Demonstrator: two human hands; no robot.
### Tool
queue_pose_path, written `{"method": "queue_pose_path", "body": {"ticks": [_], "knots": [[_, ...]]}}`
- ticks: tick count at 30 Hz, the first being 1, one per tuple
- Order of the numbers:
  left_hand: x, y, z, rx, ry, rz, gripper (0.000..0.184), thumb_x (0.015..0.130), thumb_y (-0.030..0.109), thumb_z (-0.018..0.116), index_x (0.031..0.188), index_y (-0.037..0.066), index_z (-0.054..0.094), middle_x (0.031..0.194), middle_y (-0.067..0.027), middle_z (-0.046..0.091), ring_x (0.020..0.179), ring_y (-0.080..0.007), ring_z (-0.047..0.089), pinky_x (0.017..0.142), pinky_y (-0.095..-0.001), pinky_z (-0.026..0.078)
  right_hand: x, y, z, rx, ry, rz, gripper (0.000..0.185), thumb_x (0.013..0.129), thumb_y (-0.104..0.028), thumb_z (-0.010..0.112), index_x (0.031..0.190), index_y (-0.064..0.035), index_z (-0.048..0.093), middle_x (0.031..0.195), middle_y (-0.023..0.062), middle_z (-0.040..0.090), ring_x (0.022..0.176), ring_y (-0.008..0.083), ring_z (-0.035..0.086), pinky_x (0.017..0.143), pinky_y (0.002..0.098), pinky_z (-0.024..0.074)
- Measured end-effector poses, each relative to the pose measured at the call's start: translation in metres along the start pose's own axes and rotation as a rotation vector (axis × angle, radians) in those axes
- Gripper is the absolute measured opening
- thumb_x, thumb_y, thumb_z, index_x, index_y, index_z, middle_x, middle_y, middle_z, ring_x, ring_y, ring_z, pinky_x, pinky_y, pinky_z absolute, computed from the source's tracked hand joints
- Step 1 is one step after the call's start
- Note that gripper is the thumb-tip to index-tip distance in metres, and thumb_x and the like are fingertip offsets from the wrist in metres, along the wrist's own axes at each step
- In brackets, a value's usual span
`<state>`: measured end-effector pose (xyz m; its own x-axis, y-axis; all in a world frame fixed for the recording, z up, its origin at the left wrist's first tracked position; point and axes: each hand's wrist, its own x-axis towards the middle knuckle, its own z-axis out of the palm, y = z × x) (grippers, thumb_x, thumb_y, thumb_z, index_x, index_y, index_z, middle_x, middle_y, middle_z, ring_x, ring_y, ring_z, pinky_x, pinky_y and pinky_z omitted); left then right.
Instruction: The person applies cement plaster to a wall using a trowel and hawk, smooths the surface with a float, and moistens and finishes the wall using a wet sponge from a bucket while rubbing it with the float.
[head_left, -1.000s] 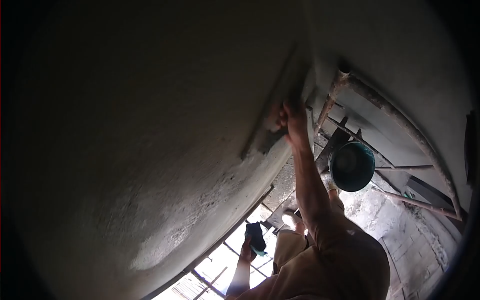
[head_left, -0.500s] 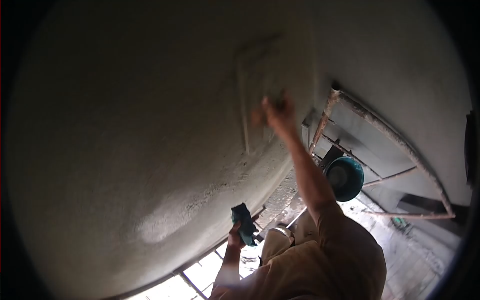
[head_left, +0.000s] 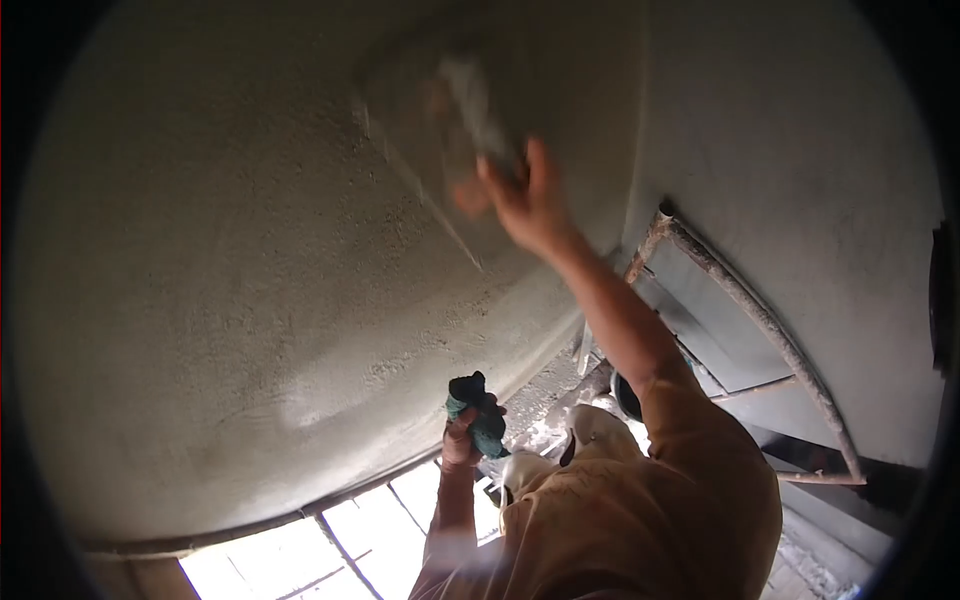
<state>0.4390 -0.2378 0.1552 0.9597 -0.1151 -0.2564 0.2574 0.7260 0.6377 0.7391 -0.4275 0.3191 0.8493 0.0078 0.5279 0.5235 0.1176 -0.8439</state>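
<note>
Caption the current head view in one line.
Right hand holds a blurred flat tool at the wall; left hand holds a green cloth.

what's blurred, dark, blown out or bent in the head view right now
Head view: the tool is smeared by motion blur, the right hand's fingers slightly; the barred opening is blown out white; the upper wall is dim, with a pale glare patch lower down; the picture's edges fall to black; the pipe frame looks bowed, probably by the wide lens.

Pale residue marks the grey floor below.
</note>
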Motion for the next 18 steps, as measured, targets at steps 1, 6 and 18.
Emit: {"method": "queue_pose_path", "body": {"ticks": [1,6,18], "knots": [[-0.005,-0.002,0.006,-0.041,0.051,-0.034,0.059,0.082,0.035,0.074,0.13,0.011,0.048,0.11,-0.01,0.062,0.091,-0.0264,0.066,0.064,-0.0351,0.06,0.029,-0.041,-0.009,-0.14,0.092,-0.083,0.035,0.094,-0.026,0.064,0.108,0.0012,0.048,0.073,0.0086,0.067,0.052,0.0105,0.059,0.051,0.0244,0.0502],[0.006,-0.018,0.021,-0.095,0.101,-0.032,0.081,0.075,0.068,0.066,0.13,0.011,0.049,0.103,-0.0095,0.064,0.081,-0.023,0.066,0.057,-0.0336,0.056,0.022,-0.128,0.065,0.011,0.017,-0.234,0.039,0.092,-0.021,0.066,0.117,0.0015,0.045,0.091,0.0121,0.062,0.075,0.0165,0.065,0.059,0.0294,0.05],[-0.035,0.01,0.045,0.106,0.104,0.134,0.063,0.085,0.068,0.052,0.114,0.013,0.053,0.096,-0.0053,0.056,0.063,-0.0137,0.053,0.046,-0.027,0.047,0.082,-0.125,0.024,0.231,0.154,-0.392,0.035,0.091,-0.036,0.068,0.101,-0.0068,0.052,0.074,-0.0003,0.057,0.061,0.0069,0.054,0.051,0.0245,0.0439]]}}
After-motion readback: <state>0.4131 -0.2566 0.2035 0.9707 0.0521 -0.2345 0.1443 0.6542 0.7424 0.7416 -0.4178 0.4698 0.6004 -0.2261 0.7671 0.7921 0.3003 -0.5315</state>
